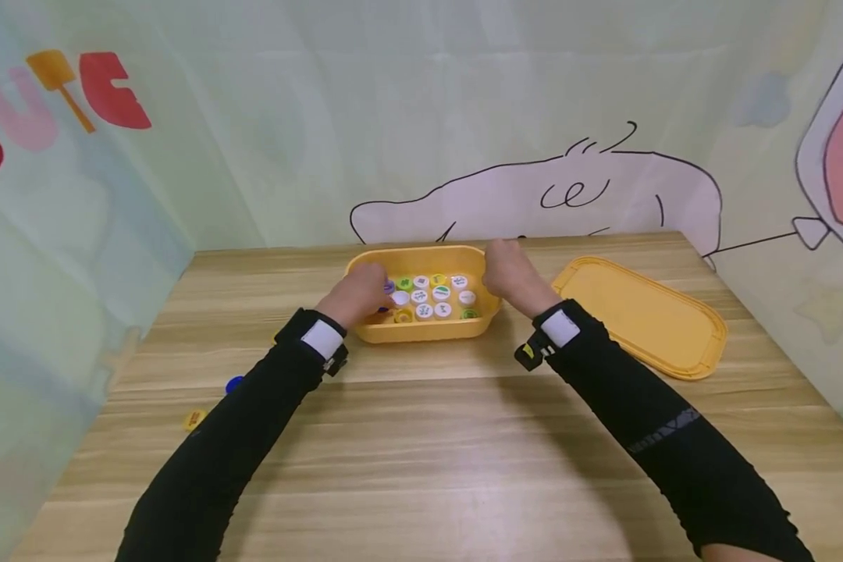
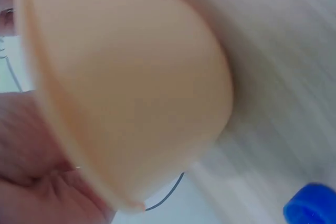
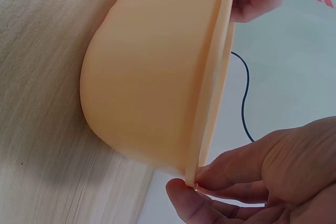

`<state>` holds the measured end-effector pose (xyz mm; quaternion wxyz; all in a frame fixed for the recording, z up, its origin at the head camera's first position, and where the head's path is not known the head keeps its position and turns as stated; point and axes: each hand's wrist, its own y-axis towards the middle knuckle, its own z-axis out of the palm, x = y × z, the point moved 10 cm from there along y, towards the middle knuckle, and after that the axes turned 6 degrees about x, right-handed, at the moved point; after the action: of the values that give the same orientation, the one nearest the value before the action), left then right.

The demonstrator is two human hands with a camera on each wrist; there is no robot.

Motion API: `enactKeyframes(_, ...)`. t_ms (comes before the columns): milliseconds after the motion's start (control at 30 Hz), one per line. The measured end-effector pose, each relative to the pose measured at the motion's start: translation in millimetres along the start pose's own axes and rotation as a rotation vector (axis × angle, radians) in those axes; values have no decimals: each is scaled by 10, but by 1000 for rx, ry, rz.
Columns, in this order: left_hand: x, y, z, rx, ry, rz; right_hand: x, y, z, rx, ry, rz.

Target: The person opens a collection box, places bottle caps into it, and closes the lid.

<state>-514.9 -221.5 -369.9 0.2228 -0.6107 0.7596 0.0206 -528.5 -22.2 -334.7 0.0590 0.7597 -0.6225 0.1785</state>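
Observation:
A yellow plastic box point(image 1: 421, 333) stands near the back of the table, with several bottle caps point(image 1: 441, 293) lying top up in rough rows inside. My left hand point(image 1: 361, 295) reaches over the box's left end, its fingertips down among the caps. Dark blue shows beside those fingertips; whether they pinch a cap is hidden. In the left wrist view, the box wall covers the fingers. My right hand point(image 1: 513, 273) holds the box's right end. Its thumb and fingers pinch the rim point(image 3: 202, 108) in the right wrist view.
A yellow lid point(image 1: 642, 316) lies flat to the right of the box. On the table's left side are a blue cap point(image 1: 234, 384) and a yellow cap point(image 1: 194, 420), close to my left sleeve. A printed cloth point(image 1: 407, 117) hangs behind the table.

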Motion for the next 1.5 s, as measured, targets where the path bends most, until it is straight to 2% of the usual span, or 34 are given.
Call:
enactKeyframes(67, 10, -35, -66, -9, -51, -4, -9, -3, -12, -1, 3, 4)
enactKeyframes(167, 27, -120, -198, -42, -74, -3, -28, 2, -11, 1, 13, 8)
enactKeyframes(333, 108, -373, -439, -127, -6, 19, -45, 12, 0, -10, 25, -21)
enactKeyframes(467, 273, -578, -505, -146, 34, 44, -91, 11, 1, -10, 40, -19)
enactKeyframes(600, 473, -723, -387, -78, 102, 41, -129, 16, 13, 8, 42, -6)
enactKeyframes(767, 628, -860, -153, 11, 117, 34, -179, 16, 23, 13, 37, 1)
enactKeyframes(1067, 659, -916, 94, 39, 147, 54, -305, -26, 17, 1, 41, 20)
enactKeyframes(1300, 697, -935, 163, 20, 131, 54, -327, -25, -5, -6, 49, 6)
enactKeyframes(1500, 668, -843, 192, 6, 145, 89, -334, -25, -39, -21, 30, 4)
